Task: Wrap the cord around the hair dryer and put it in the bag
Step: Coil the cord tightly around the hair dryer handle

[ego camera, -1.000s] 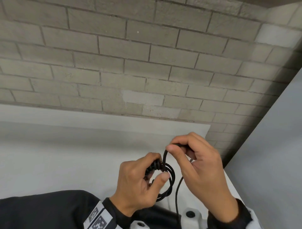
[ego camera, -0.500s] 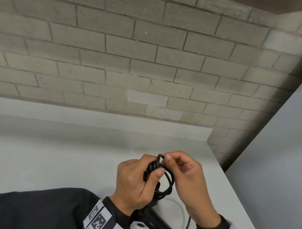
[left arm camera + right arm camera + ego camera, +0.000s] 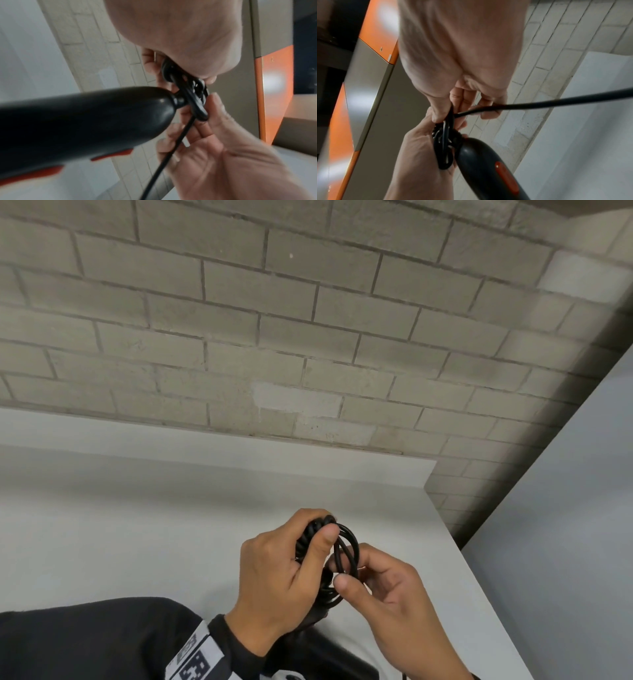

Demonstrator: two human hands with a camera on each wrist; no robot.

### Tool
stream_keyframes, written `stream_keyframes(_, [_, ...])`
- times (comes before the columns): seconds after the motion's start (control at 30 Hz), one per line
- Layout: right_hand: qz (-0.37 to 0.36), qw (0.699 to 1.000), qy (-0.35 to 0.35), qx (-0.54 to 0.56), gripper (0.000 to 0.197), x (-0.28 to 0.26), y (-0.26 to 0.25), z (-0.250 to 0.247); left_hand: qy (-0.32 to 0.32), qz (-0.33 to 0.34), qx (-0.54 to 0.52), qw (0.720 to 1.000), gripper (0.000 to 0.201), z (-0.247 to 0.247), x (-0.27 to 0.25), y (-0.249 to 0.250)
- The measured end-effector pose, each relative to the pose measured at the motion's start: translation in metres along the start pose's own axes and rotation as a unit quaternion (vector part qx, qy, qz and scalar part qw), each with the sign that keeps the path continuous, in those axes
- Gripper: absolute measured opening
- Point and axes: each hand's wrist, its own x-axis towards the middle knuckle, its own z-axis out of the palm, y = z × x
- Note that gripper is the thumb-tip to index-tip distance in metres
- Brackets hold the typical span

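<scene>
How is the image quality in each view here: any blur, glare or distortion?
Head view: sharp, evenly lit, brick wall lines bowed by the wide lens. Left wrist view: hair dryer close and soft, glare on the orange panel. Right wrist view: slight blur, cord readable.

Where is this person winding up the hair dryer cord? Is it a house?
Hard to say for sure. It looks more like a plain workroom or lab than a home: a bare painted block wall, a plain white table and a grey cabinet with orange panels. No cosy home things show.
</scene>
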Motion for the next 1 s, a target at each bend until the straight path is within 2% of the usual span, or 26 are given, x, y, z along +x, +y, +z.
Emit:
stream_keyframes(0.13, [-0.005, 0.998, -0.004, -0.062, 0.017, 0.003, -0.003, -0.004, -0.054, -0.114, -0.090, 0.988, 0.033, -0.003, 0.004, 0.004])
stream_keyframes(0.27, [-0.010, 0.994, -0.001, -0.106, 0.015, 0.007, -0.003, -0.004, -0.038, -0.189, -0.191, 0.963, 0.020, -0.004, 0.008, 0.013])
stream_keyframes(0.43, [-0.019, 0.990, -0.024, -0.139, 0.014, 0.010, -0.007, -0.009, -0.049, -0.187, -0.135, 0.972, 0.030, -0.004, 0.007, 0.014])
stream_keyframes(0.63, [-0.017, 0.987, -0.039, -0.155, 0.017, 0.012, -0.010, -0.013, -0.068, -0.260, -0.262, 0.927, 0.026, -0.009, 0.015, 0.021])
stream_keyframes(0.73, [-0.012, 0.987, -0.031, -0.156, 0.005, 0.013, -0.010, -0.009, -0.046, -0.299, -0.294, 0.907, 0.026, -0.008, 0.014, 0.021])
stream_keyframes(0.8, [-0.040, 0.984, 0.022, -0.175, 0.012, 0.013, -0.008, -0.002, -0.028, -0.316, -0.296, 0.901, 0.023, -0.004, 0.013, 0.022])
stream_keyframes(0.87, [-0.094, 0.966, 0.121, -0.210, 0.025, 0.011, -0.003, 0.005, 0.000, -0.323, -0.295, 0.899, 0.019, -0.002, 0.012, 0.023])
stream_keyframes(0.93, [-0.164, 0.934, 0.205, -0.242, 0.032, 0.009, 0.001, 0.012, 0.022, -0.324, -0.293, 0.899, 0.016, 0.001, 0.012, 0.024])
stream_keyframes(1.0, [-0.245, 0.886, 0.241, -0.311, 0.028, 0.009, 0.004, 0.017, 0.043, -0.320, -0.291, 0.901, 0.014, 0.003, 0.012, 0.028])
